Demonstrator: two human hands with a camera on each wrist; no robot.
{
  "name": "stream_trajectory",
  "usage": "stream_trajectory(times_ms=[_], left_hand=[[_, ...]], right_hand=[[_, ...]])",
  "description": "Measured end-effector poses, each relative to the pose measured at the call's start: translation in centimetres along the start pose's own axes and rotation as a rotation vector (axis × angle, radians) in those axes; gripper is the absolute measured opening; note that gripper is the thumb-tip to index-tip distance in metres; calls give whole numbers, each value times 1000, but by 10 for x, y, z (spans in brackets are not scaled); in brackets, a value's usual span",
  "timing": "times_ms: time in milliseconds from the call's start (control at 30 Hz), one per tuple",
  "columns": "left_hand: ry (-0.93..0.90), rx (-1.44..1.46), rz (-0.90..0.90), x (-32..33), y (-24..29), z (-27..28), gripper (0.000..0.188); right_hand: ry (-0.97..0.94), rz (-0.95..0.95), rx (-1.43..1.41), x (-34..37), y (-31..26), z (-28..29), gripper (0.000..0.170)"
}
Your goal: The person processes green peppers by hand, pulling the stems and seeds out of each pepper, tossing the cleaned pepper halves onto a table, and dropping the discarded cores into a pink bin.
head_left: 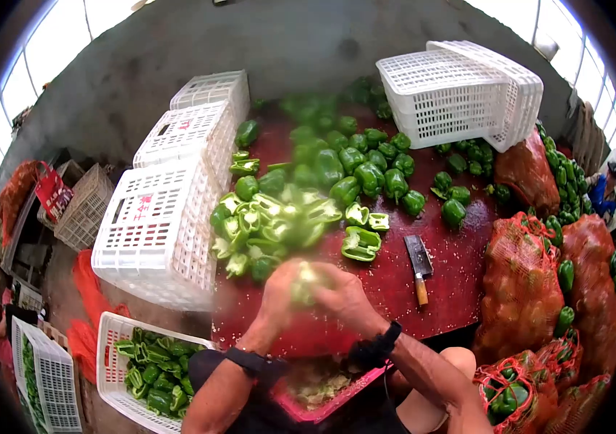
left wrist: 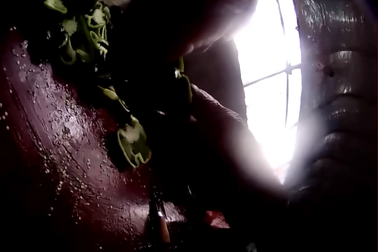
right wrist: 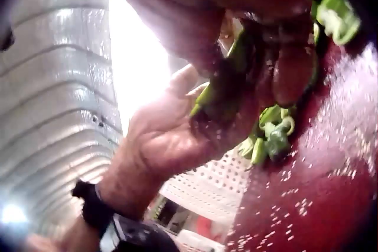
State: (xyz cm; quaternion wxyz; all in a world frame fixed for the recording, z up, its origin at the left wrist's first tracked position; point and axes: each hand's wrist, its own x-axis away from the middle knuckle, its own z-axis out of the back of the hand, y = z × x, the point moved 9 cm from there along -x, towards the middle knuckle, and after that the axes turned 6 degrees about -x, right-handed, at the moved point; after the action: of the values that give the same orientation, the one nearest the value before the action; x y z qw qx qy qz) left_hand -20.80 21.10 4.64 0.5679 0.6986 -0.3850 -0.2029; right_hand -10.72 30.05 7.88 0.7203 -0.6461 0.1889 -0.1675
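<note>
My left hand and right hand meet over the near edge of the red table. Between them they grip a green bell pepper piece, blurred in the head view. The right wrist view has its green edge between the fingers of both hands, most of it covered by them. Just beyond the hands lies a pile of cut bell peppers, pale insides showing. Pepper halves sit to its right, and a cleaver with a wooden handle lies farther right.
Whole green peppers cover the far table. White crates line the left side; another crate stands at the back right. Red mesh sacks crowd the right. A pink basin sits below the near edge, a crate of cut peppers lower left.
</note>
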Motion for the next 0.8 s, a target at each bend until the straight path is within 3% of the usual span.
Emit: stream_trajectory(times_ms=[33, 67, 133, 167, 267, 400, 467, 633, 700, 800], left_hand=[[11, -228, -182, -7, -10, 11, 36], [1, -313, -219, -6, -8, 9, 36], [-11, -481, -297, -2, 0, 3, 37], [-4, -464, -228, -3, -4, 0, 38], [-3, -457, -108, 0, -3, -8, 35], [-25, -522, -275, 3, 11, -21, 31], [-11, -563, -343, 7, 13, -22, 31], [-16, -621, -222, 13, 17, -19, 30], [-13, -677, -274, 15, 22, -19, 30], [13, -494, -219, 11, 24, -11, 27]], right_hand=[[17, 79, 128, 0, -6, 0, 41], [44, 155, 255, 0, -16, 0, 36], [77, 269, 814, 4, -34, -1, 29], [104, 258, 776, 5, -36, 0, 23], [243, 534, 909, 8, -50, -5, 8], [212, 350, 851, 6, -36, -5, 12], [168, 345, 841, 6, -26, -8, 15], [161, 370, 687, 5, -19, -7, 17], [202, 388, 554, 4, -15, 1, 17], [102, 198, 256, -5, -17, 18, 18]])
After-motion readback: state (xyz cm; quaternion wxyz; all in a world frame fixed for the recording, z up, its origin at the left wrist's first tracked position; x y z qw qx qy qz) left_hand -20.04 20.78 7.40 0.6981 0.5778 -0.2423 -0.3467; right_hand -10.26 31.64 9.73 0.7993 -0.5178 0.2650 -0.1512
